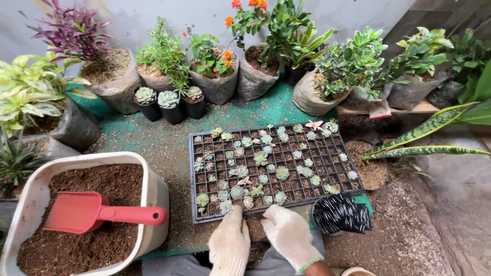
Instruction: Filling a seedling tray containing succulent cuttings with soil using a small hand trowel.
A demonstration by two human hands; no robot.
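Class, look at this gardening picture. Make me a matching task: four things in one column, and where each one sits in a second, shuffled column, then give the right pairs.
Things
1. red scoop
2. seedling tray
3. three small black pots
4. stack of striped pots

Places
A. just right of the gloved hands, at the tray's near right corner
B. lying on the soil in the white tub
C. on the green mat, behind the tray's far left corner
D. directly in front of both gloved hands

Pairs: 1-B, 2-D, 3-C, 4-A
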